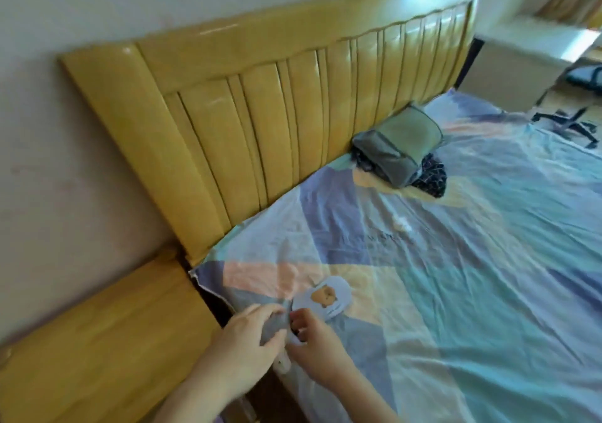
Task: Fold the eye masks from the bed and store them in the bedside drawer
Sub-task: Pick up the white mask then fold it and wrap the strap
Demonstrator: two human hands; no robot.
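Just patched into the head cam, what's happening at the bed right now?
A person is working at the near corner of the bed, by the headboard. Both hands meet on a light blue eye mask with a bear print: the left hand pinches the grey part at its end, the right hand grips the edge beside it. The mask lies partly on the sheet, not yet folded. The wooden bedside cabinet sits left; no open drawer shows.

Bear-print eye mask (325, 297), seemingly half-folded

One eye mask (325, 297), two hands, one folded bundle (399, 149).
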